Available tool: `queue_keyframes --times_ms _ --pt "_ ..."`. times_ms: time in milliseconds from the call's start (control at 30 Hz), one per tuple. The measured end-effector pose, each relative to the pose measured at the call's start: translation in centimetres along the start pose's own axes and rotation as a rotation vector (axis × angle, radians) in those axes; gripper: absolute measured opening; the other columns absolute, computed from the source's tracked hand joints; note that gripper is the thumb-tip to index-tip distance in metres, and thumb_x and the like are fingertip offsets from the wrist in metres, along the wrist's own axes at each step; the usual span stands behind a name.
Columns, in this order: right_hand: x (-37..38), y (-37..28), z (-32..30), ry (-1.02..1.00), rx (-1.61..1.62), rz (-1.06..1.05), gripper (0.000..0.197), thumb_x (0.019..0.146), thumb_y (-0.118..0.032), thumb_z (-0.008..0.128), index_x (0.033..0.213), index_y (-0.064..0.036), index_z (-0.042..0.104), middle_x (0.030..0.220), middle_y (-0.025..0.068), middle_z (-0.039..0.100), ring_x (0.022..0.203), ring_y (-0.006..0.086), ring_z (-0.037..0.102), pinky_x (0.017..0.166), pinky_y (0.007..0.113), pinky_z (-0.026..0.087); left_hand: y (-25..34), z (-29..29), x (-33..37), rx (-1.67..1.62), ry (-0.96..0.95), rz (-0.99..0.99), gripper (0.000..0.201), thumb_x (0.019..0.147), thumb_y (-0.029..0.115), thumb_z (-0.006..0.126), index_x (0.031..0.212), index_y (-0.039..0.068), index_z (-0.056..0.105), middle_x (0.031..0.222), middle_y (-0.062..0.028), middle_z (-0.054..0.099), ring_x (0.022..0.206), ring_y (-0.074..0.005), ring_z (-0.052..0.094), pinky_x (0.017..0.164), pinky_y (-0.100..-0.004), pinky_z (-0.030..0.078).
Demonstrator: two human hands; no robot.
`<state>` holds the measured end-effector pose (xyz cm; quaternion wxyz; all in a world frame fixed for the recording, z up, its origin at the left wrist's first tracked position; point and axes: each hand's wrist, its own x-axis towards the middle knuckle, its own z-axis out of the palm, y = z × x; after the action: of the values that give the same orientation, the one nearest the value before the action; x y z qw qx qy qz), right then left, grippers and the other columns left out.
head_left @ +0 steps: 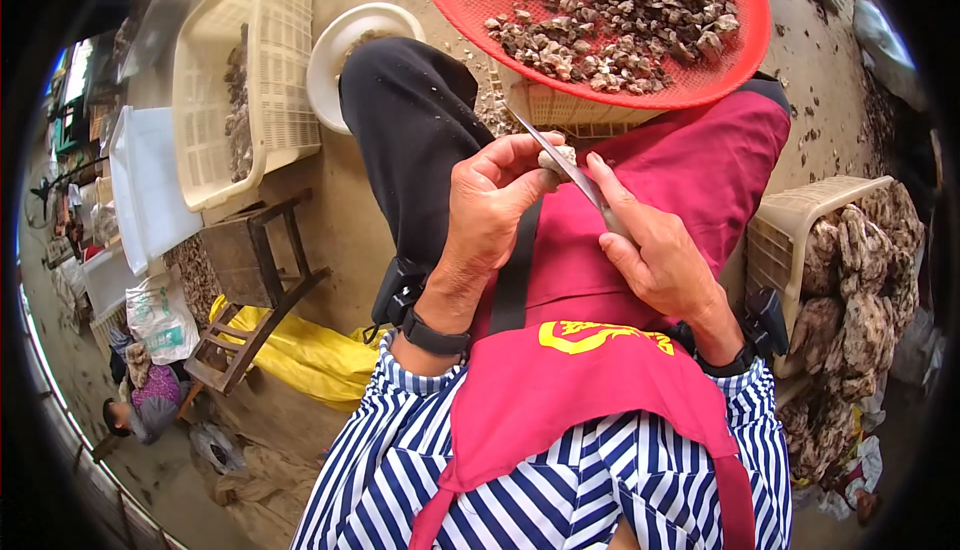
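Note:
My left hand (500, 193) pinches a small, rough, whitish chunk (558, 158) between thumb and fingertips, above my lap. My right hand (655, 250) is closed around a knife (580, 178), its narrow blade slanting up to the left. The blade lies against or just over the chunk; I cannot tell whether it cuts in. Just beyond both hands, a round red sieve tray (452, 5) carries many brown and grey chunks (640, 25). It rests on a cream plastic crate (570, 105) between my knees. A red apron (600, 380) covers my lap.
To the left are a white basin (325, 70), a tall cream crate (285, 60) with dark pieces, a translucent tub (150, 185), a wooden chair (245, 260) and a yellow sack (315, 350). At right stands a crate (785, 240) of large brown lumps (860, 280). Another person (150, 405) is far left.

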<state>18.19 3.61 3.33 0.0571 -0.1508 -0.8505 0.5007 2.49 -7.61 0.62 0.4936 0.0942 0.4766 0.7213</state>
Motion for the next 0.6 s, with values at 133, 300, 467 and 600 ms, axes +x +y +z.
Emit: queue_keyframes --times_ms 133,300,467,600 --pt "0.5 -0.6 0.0 -0.01 0.005 0.062 0.066 0.08 -0.007 0.054 0.14 -0.0002 0.026 0.107 0.0256 0.057 0.088 0.0402 0.058 0.074 0.044 0.046 0.0 0.0 0.0 0.018 -0.003 -0.011 0.027 0.081 -0.006 0.061 0.108 -0.006 0.059 0.097 -0.0116 0.065 0.089 -0.0169 0.064 0.084 -0.0285 0.051" --pt "1.2 -0.7 -0.2 -0.015 0.008 0.13 0.064 0.081 -0.006 0.053 0.139 -0.0008 0.027 0.103 0.0265 0.058 0.086 0.0411 0.058 0.072 0.045 0.046 -0.7 -0.1 -0.2 0.01 -0.079 -0.066 0.03 0.08 -0.006 0.062 0.11 -0.008 0.057 0.1 -0.014 0.064 0.089 -0.018 0.063 0.083 -0.0299 0.051" --pt "1.1 -0.8 -1.3 -0.048 0.063 0.274 0.064 0.081 -0.005 0.053 0.14 -0.0025 0.028 0.098 0.0262 0.058 0.082 0.0408 0.058 0.07 0.045 0.045 -0.3 0.3 -0.1 0.056 -0.059 -0.047 0.026 0.081 -0.004 0.062 0.107 -0.004 0.06 0.093 -0.0089 0.066 0.084 -0.0141 0.063 0.078 -0.0256 0.05" --pt "0.1 0.4 -0.2 0.05 0.037 -0.011 0.065 0.08 -0.006 0.054 0.14 -0.0024 0.028 0.095 0.0253 0.058 0.081 0.04 0.058 0.07 0.044 0.046 0.0 0.0 0.3 -0.015 -0.029 -0.025 0.032 0.081 -0.002 0.064 0.111 -0.006 0.055 0.099 -0.0122 0.064 0.087 -0.0159 0.062 0.08 -0.0282 0.05"
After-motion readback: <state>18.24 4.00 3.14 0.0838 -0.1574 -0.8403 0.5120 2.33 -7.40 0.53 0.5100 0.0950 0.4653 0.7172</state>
